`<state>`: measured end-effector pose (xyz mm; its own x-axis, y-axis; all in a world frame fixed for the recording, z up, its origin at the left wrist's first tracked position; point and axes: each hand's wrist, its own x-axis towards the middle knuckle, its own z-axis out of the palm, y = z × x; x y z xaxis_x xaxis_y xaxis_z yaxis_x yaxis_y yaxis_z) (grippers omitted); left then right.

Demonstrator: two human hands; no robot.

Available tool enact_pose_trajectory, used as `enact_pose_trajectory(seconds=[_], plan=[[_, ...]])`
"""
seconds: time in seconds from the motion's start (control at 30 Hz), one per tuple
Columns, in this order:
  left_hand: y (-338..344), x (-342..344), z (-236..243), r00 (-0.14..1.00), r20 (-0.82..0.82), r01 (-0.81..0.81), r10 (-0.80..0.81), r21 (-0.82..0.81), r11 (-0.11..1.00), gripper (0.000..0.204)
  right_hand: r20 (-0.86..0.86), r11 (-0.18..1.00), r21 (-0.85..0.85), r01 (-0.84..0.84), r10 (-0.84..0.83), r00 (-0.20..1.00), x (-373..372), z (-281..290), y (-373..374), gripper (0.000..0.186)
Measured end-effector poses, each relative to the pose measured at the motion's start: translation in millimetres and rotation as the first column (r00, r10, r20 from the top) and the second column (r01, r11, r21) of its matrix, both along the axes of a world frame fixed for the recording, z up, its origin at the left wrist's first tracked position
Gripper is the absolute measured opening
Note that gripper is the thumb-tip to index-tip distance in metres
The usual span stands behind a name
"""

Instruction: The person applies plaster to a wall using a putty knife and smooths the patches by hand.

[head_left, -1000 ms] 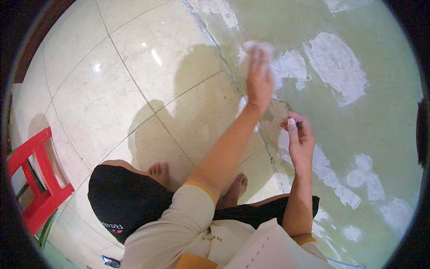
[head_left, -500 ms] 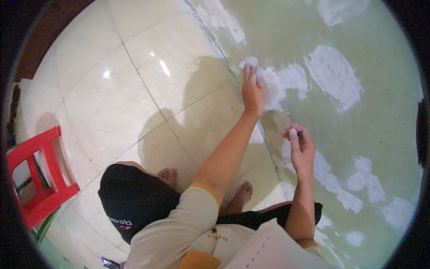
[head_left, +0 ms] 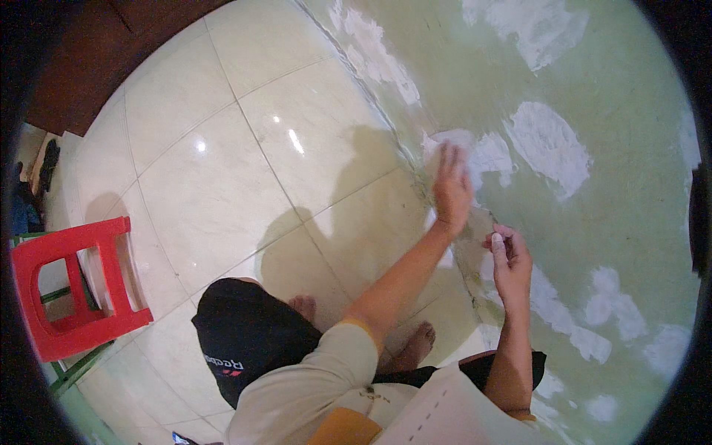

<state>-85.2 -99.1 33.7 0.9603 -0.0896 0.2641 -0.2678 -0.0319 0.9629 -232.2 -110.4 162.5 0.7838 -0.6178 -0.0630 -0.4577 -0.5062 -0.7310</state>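
My left hand (head_left: 454, 191), slightly smeared by motion, lies with its fingers over a whitish flat piece (head_left: 454, 136), pressed against a white filler patch on the green wall (head_left: 630, 200). What that piece is made of I cannot make out. Lower down and to the right, my right hand (head_left: 513, 261) is close to the wall with thumb and fingers pinched together. Anything between those fingertips is too small to tell. White dust coats the thumb. A large oval filler patch (head_left: 550, 150) shows to the right of my left hand.
Glossy cream floor tiles (head_left: 222, 185) meet the wall along a rough seam. A red plastic stool (head_left: 111, 271) stands at the left. Dark brown furniture (head_left: 89, 59) fills the upper left. My bare feet (head_left: 417, 343) are near the wall's base.
My left hand has moved down and slightly right in the picture with the whitish piece. The view has shifted, and my right hand keeps its pinch.
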Motion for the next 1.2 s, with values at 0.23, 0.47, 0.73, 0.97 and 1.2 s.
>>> enact_pose_trajectory(seconds=[0.23, 0.47, 0.73, 0.97, 1.2], plan=[[7.1, -1.3, -1.6, 0.999, -0.024, -0.037, 0.036, -0.045, 0.998, 0.04, -0.015, 0.999, 0.044, -0.008, 0.009, 1.0, 6.7, 17.2, 13.0, 0.021], [-2.8, -19.9, 10.5, 0.997, 0.079, 0.023, -0.026, 0.04, 0.999, 0.042, 0.003, 1.0, -0.005, -0.029, 0.029, 1.0, 0.5, 13.9, 8.8, 0.025], [13.2, 7.6, -34.2, 0.984, -0.169, -0.043, 0.056, 0.08, 0.996, 0.038, 0.025, 0.999, 0.014, -0.042, 0.042, 0.999, 4.0, 12.8, 12.9, 0.025], [21.4, 15.1, -15.9, 0.96, -0.239, -0.164, 0.146, -0.057, 0.985, 0.036, 0.023, 1.0, -0.005, -0.007, 0.008, 1.0, 6.8, 14.3, 14.3, 0.024], [33.7, 39.8, -17.3, 0.942, -0.308, -0.149, 0.135, -0.022, 0.989, 0.038, -0.018, 0.998, -0.047, -0.037, 0.036, 0.999, 8.5, 6.1, 13.6, 0.02]])
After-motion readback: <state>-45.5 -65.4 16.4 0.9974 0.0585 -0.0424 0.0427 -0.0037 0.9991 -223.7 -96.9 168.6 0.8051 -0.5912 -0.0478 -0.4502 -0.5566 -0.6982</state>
